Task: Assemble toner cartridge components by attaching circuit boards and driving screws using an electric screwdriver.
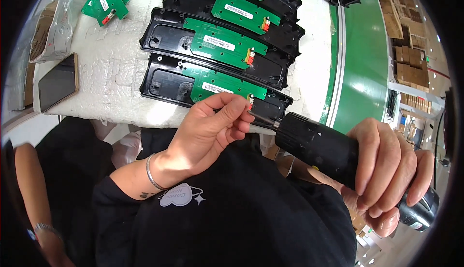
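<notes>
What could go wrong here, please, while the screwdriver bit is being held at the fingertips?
1. The left hand pinches the bit of the electric screwdriver gripped by the right hand; a trigger press could likely nip the fingertips.
2. The nearest black housing with its green circuit board lies at the white pad's edge, so a nudge might tip it off.

Assembly line, green conveyor [360,54], circuit boards [224,44]
</notes>
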Action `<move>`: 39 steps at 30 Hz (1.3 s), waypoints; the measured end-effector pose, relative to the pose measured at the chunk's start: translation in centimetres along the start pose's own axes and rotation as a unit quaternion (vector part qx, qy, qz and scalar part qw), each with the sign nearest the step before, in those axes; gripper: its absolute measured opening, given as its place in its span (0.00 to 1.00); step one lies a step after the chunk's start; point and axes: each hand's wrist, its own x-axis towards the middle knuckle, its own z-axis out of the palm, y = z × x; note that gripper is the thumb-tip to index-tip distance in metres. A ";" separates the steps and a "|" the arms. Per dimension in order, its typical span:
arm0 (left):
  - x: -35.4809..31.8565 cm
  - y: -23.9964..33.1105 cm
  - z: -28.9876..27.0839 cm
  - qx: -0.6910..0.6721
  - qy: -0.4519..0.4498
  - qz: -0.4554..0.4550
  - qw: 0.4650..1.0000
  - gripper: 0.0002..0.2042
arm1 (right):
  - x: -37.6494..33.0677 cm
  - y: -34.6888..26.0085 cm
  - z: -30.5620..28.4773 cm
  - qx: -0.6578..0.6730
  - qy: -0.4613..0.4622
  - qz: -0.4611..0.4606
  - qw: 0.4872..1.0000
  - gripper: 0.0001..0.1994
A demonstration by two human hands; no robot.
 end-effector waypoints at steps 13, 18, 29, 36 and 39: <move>0.4 -1.0 -0.4 0.005 -0.012 -0.013 1.000 0.08 | -1.0 0.0 -0.6 0.000 -0.004 0.018 1.000 0.13; 0.5 -1.1 -0.3 0.053 -0.033 0.034 0.997 0.08 | -1.0 0.1 -0.9 0.004 0.015 0.007 1.000 0.13; 1.0 -1.0 -0.3 -0.043 -0.135 -0.123 0.982 0.27 | -1.2 -1.5 -2.8 -0.121 0.000 0.094 0.988 0.12; 0.4 0.9 -1.2 0.025 -0.085 -0.114 0.989 0.14 | -2.7 0.5 -3.8 -0.187 0.011 0.091 0.978 0.14; 1.1 1.7 0.0 0.014 -0.039 -0.002 0.999 0.11 | -2.7 1.2 -4.1 -0.181 0.013 0.084 0.980 0.15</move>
